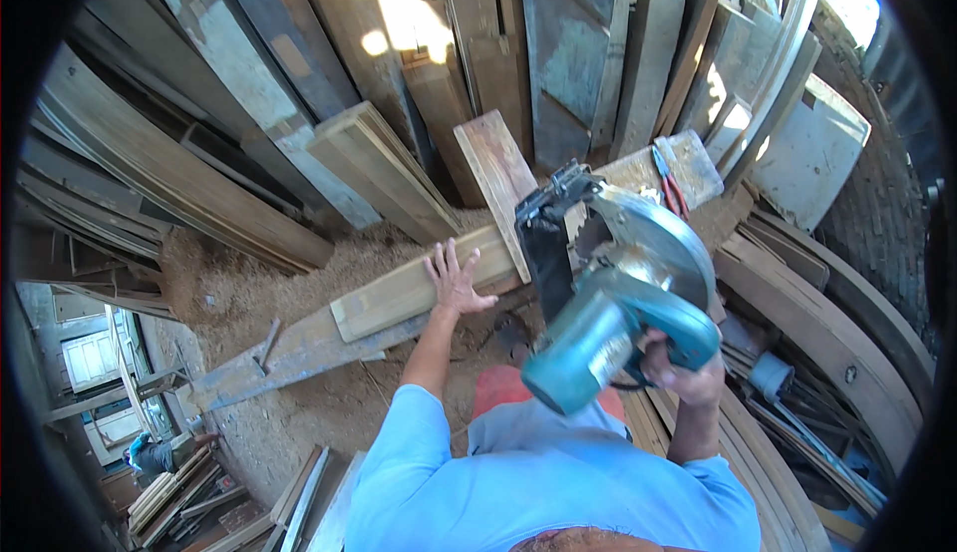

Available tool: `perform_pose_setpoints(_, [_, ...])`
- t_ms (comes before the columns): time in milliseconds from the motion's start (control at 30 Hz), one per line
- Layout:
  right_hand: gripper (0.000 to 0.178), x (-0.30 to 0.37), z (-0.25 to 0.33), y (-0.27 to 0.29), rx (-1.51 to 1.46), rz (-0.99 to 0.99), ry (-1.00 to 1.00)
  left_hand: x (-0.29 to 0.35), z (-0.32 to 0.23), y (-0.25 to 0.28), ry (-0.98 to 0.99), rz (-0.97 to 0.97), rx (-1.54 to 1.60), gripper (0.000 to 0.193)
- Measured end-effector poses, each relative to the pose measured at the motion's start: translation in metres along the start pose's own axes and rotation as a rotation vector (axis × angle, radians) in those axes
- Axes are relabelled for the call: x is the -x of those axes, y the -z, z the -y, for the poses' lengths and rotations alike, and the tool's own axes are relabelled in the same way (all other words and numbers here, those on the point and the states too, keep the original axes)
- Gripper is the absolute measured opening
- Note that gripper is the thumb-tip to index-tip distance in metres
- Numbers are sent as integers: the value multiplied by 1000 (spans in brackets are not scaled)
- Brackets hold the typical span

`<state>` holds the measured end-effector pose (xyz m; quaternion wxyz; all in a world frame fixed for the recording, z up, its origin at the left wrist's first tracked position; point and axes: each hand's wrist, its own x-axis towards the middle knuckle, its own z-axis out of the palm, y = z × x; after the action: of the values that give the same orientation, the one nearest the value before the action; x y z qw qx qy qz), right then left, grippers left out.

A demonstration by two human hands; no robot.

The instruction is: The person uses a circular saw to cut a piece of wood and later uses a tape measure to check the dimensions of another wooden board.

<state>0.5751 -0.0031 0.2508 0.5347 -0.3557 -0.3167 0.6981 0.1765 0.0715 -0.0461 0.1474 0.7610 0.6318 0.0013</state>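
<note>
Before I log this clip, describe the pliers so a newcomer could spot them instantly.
Find the teal saw in the right hand. Beyond it, toward the upper right, lies a pale board with the pliers on it. Their red handles set them apart from its dull surface.

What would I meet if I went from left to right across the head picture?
Another person → left hand → saw → white panel. The right hand overlaps the saw, so I left it out.
</note>
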Motion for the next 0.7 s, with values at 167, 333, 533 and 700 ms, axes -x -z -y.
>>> perform_pose_setpoints(167, [47,19,8,4,-239,55,202,2,-4,3,40,17,-20,118])
perform_pose_setpoints(333, [51,16,0,8,-209,-22,137,5,4,0,31,16,-6,119])
perform_pose_setpoints(533, [36,-8,-19,-11,804,-284,-116,7,-1,-8,-19,13,1,122])
perform_pose_setpoints(700, [24,-9,-76,41,945,-328,-395,1,-3,1,-2,10,9,125])
